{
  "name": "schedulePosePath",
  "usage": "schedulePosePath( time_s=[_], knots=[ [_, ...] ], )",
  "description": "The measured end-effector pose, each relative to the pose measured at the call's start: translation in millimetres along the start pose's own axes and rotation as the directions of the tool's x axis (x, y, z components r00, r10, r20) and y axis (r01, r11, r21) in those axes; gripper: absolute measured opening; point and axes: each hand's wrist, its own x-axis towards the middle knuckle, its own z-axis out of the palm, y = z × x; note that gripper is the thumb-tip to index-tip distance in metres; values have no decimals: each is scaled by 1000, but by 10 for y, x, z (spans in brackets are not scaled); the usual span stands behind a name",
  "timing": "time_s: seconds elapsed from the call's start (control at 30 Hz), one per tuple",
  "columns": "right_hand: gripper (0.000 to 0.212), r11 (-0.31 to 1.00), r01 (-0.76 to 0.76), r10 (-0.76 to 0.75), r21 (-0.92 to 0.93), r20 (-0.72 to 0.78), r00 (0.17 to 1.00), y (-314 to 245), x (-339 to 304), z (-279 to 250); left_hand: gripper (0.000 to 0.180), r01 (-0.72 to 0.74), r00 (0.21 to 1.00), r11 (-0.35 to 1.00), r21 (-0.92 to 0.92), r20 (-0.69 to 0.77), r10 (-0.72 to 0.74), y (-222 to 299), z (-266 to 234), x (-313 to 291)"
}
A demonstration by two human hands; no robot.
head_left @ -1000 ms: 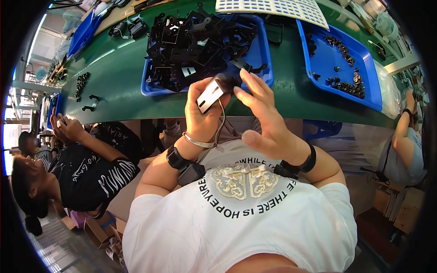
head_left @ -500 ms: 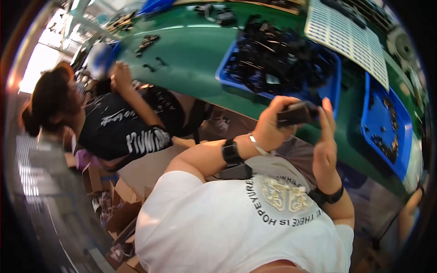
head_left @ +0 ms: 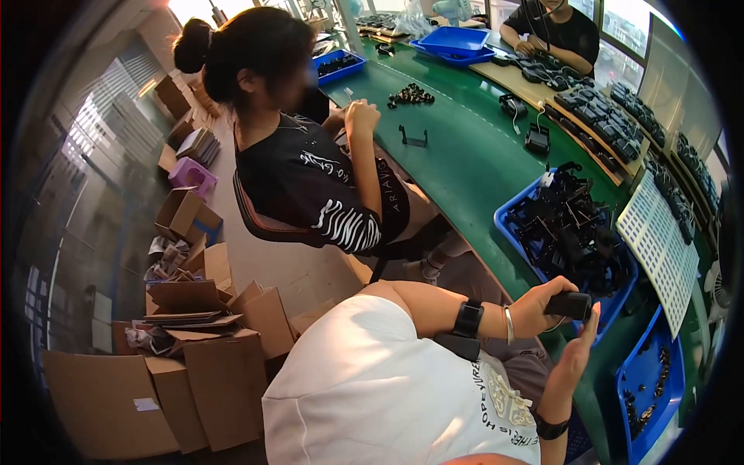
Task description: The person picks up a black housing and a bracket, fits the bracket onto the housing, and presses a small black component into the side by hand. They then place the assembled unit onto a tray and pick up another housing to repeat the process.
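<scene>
My left hand point(head_left: 533, 311) is closed around a small black block-shaped part point(head_left: 570, 304), thumb and fingers at its left end. Upright beside the block's right end is my right hand point(head_left: 572, 363), its fingers straight and together, the fingertips touching or almost touching the block. Both hands are over the near edge of the green table point(head_left: 457, 174). Just beyond them lies a blue tray point(head_left: 508, 226) heaped with black plastic parts point(head_left: 570, 221).
To the right are another blue tray point(head_left: 649, 411) with small dark pieces and a white perforated panel point(head_left: 659, 240). A seated co-worker point(head_left: 310, 170) is at my left, near a black bracket point(head_left: 414, 138). Another person point(head_left: 552, 35) sits across the table. Cardboard boxes point(head_left: 221, 380) stand on the floor.
My view has swung left, so the trays and my hands now appear farther right and lower. The left hand still holds the black block, with the right hand beside it.
</scene>
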Motion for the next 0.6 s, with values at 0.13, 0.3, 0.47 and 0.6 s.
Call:
schedulePosePath(
  time_s=[0.13, 0.3, 0.47, 0.6],
  knots=[
    [70, 999, 45, -46, 26, 58, 997, -39, 34, 37, 44, 89, 995, 992, -91, -40, -93, 2, -25, 7],
    [68, 995, 47, -54, 88, 83, 995, -58, -23, -6, 43, 43, 999, 998, -39, -16, -43, 107, 2, -66],
    [67, 996, -31, 28, 80, 39, 999, 51, -86, -35, 45, 39, 999, 995, -94, 1, -39, 154, 91, -112],
    [60, 959, 249, -239, -136, 85, 967, -144, -59, -62, 47, 87, 996, 990, -115, 3, -88, 90, 22, -20]
  ],
)
